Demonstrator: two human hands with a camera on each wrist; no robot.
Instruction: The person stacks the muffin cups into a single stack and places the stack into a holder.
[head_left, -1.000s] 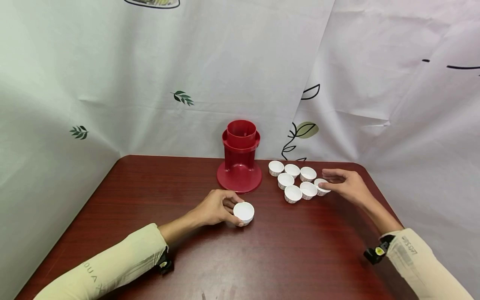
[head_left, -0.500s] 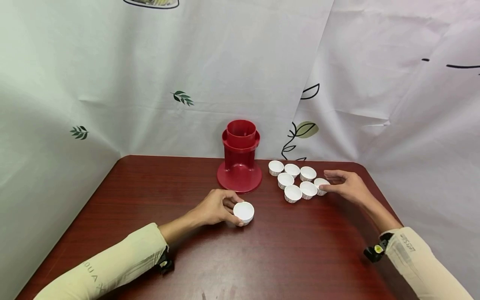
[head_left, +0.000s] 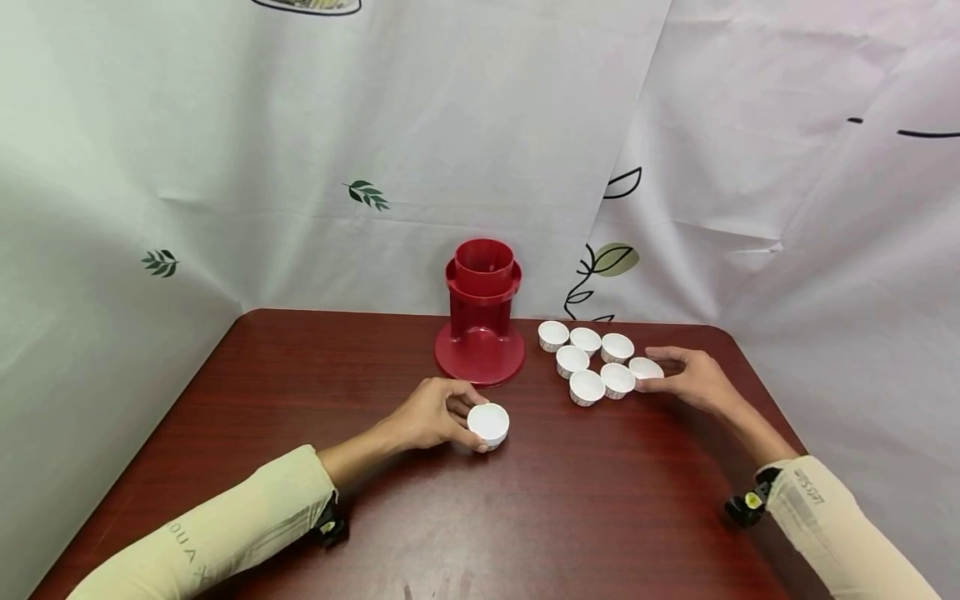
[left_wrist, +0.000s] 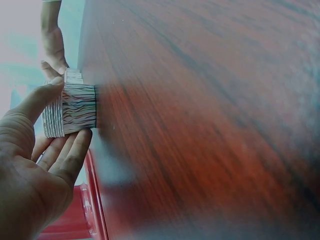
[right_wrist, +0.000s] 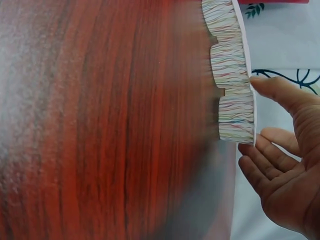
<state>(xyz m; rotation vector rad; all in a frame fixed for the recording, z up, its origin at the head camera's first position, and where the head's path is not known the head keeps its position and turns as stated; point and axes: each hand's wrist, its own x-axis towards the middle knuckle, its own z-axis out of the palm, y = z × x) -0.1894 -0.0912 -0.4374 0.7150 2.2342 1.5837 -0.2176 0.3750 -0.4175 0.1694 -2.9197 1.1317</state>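
Note:
My left hand [head_left: 431,417] grips a stack of nested white paper baking cups [head_left: 488,423] on the table, thumb on the near side and fingers behind. The left wrist view shows several rims in that stack [left_wrist: 70,110] and coloured wavy lines on its side. At the table's right, my right hand [head_left: 697,379] holds the rightmost paper baking cup [head_left: 647,369] between thumb and fingers. In the right wrist view, the thumb touches that cup's rim and the fingertips lie at its far side [right_wrist: 236,120]. Several more single cups [head_left: 587,387] stand to its left.
A red plastic stand [head_left: 480,354] with a round base and a ring-shaped top stands at the back middle of the dark red wooden table [head_left: 570,517]. A white printed cloth [head_left: 480,125] hangs right behind the table.
My right thumb has come down from over the rightmost cup to its near side, and the hand now closes round it. My left hand and its stack have stayed in place.

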